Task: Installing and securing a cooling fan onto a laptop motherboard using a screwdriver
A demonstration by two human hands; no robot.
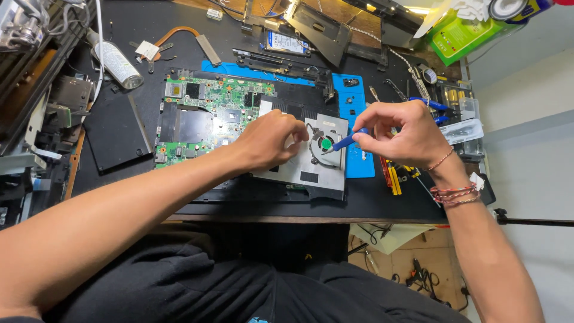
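A green circuit board (206,116) lies flat in a dark laptop shell on the black table (394,200), its lower right corner hidden under the left hand (270,140), whose fingers curl shut on the grey metal fan plate (317,170) beside the board. Right of the board, the right hand (406,134) pinches a blue-handled screwdriver (347,142). Its tip seems to touch the round fan (324,145), though too small to tell.

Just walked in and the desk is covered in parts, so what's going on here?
A person is working on an opened laptop. The right hand holds a blue-handled screwdriver with its tip at the cooling fan, which has a green centre. The left hand rests on the fan's metal housing. The green motherboard lies exposed to the left on the black desk.
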